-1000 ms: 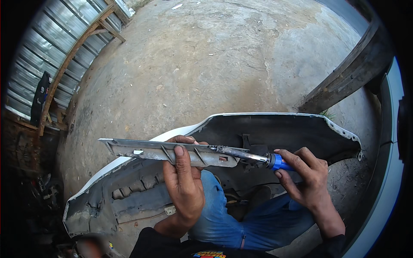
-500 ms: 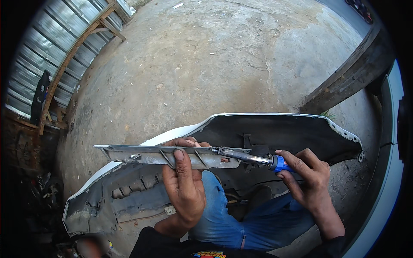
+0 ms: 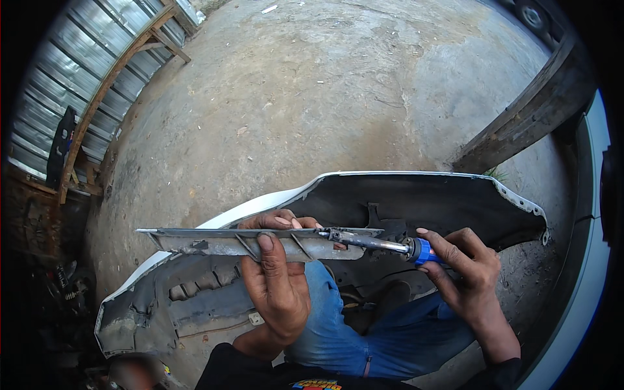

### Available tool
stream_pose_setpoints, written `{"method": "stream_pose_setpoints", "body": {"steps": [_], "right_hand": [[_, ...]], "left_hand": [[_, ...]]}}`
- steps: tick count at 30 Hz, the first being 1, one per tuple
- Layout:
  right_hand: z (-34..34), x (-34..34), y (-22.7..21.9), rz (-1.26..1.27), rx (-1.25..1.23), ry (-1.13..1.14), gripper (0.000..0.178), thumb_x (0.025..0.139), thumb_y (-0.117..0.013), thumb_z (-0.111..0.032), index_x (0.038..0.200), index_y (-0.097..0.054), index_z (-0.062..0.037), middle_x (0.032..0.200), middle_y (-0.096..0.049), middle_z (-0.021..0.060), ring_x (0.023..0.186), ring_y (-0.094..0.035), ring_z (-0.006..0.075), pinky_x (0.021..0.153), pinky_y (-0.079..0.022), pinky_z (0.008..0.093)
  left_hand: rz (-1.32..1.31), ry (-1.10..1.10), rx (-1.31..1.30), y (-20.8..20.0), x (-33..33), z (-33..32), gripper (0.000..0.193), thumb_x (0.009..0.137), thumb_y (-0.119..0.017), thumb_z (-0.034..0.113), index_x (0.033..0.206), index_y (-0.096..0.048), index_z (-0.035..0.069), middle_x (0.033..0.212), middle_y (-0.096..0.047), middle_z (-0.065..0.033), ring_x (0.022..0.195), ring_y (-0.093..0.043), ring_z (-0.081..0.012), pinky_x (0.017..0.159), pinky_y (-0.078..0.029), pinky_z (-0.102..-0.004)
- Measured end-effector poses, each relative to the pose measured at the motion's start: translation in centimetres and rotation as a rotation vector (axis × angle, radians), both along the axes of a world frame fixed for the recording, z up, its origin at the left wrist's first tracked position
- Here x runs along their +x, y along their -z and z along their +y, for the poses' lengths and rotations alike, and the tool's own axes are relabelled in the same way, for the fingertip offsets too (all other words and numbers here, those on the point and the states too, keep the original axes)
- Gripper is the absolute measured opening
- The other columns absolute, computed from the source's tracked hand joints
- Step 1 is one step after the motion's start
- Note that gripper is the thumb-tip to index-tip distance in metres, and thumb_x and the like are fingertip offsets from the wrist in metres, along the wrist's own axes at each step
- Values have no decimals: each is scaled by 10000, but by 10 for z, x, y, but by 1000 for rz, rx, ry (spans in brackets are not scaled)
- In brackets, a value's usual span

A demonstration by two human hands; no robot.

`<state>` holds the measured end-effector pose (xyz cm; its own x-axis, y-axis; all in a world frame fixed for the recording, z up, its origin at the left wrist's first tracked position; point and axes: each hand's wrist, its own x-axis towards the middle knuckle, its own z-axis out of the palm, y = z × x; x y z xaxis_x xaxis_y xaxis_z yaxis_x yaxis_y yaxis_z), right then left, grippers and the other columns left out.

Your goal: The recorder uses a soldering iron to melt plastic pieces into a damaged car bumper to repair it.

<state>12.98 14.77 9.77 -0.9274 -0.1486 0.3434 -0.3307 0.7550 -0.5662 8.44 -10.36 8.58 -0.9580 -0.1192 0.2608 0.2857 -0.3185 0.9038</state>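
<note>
My left hand [image 3: 278,286] grips a long grey plastic trim strip [image 3: 214,246] with slanted ribs, thumb on the near face and fingers behind its upper edge. In my right hand [image 3: 469,276] is a soldering iron [image 3: 398,246] with a blue handle and a metal barrel. Its tip points left and meets the strip's upper edge, close to my left fingertips; whether it presses into the plastic is too small to tell. Beneath both hands lies a large car bumper [image 3: 422,195], its dark hollow inside facing up and its rim white.
My legs in blue jeans [image 3: 403,338] are within the bumper's curve. A wooden post [image 3: 520,117] stands at the right, beside a pale car panel [image 3: 595,169]. Corrugated metal sheeting [image 3: 84,71] lines the far left. Concrete floor [image 3: 292,97] stretches ahead. A vehicle wheel [image 3: 532,16] shows at top right.
The trim strip has shifted slightly down and to the left with my left hand. The iron's tip end has dipped a little with it. A different part of a vehicle shows at top right.
</note>
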Motion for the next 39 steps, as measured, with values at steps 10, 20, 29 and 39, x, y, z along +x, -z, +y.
{"method": "stream_pose_setpoints", "body": {"steps": [10,20,29,39], "right_hand": [[2,3,2,68,59,-25,575,763,-909,-231,1315,-765,-162,838,-649,58,653,-645,152,543,-516,301],[4,4,2,105,57,-32,603,756,-913,-255,1331,-759,-164,827,-643,51,644,-631,143,537,-505,290],[3,4,2,91,47,-20,590,768,-908,-245,1333,-758,-170,846,-654,62,646,-634,152,539,-503,299],[5,1,0,21,7,-33,547,790,-886,-252,1316,-764,-162,840,-659,67,654,-647,167,564,-519,317]], "left_hand": [[20,-6,28,-3,-1,2,296,1164,-394,295,1250,-482,27,1135,-508,-131,1112,-573,-266,1009,-518,-447],[20,3,64,-4,0,2,302,1163,-402,303,1260,-476,26,1139,-508,-130,1117,-567,-280,1018,-490,-442],[25,29,44,-5,1,2,305,1166,-372,304,1278,-457,34,1132,-507,-141,1117,-564,-288,1013,-489,-444],[16,83,83,-7,0,-1,288,1165,-371,321,1236,-456,55,1105,-521,-137,1074,-602,-303,942,-521,-427]]}}
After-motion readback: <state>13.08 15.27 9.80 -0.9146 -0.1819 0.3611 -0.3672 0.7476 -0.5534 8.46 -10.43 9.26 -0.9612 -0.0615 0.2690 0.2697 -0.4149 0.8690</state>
